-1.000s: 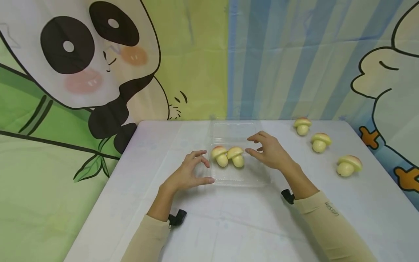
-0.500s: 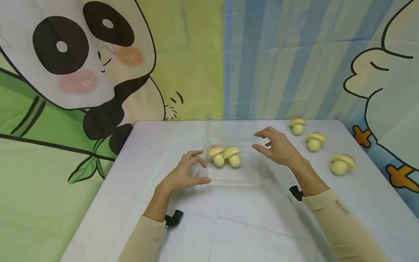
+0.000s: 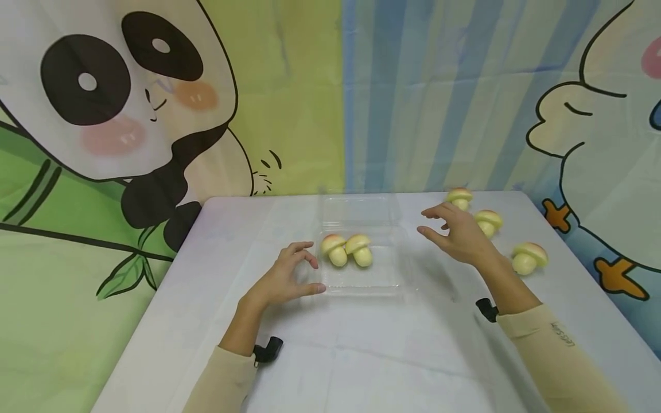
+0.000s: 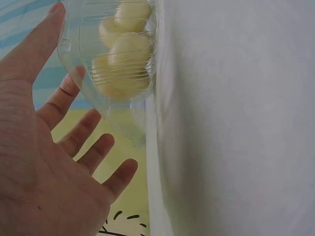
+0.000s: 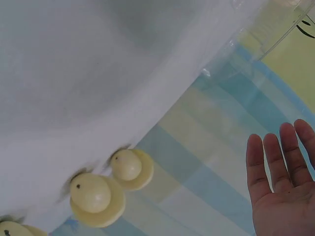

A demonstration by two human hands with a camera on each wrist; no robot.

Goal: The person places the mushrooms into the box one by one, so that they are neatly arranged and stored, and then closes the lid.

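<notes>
A clear plastic clamshell box (image 3: 372, 281) lies on the white table with its lid folded back. Inside, toward its left, two pale yellow toy mushrooms (image 3: 334, 250) lean side by side. My left hand (image 3: 283, 278) is at the box's left edge, thumb and fingertips right at the rim, fingers spread in the left wrist view. My right hand (image 3: 458, 234) hovers to the right of the box with nothing in it, fingers loosely bent. It overlaps the near side of the loose mushrooms in the head view.
Three more mushrooms, a far one (image 3: 459, 198), a middle one (image 3: 488, 222) and a near one (image 3: 529, 258), stand in a slanting row on the right. Behind the table (image 3: 361, 350) hangs a printed cloth (image 3: 289, 97) with a panda.
My right hand has moved right, away from the box and toward the row of mushrooms. My left hand has stayed at the box's left edge. The head view has turned slightly right.
</notes>
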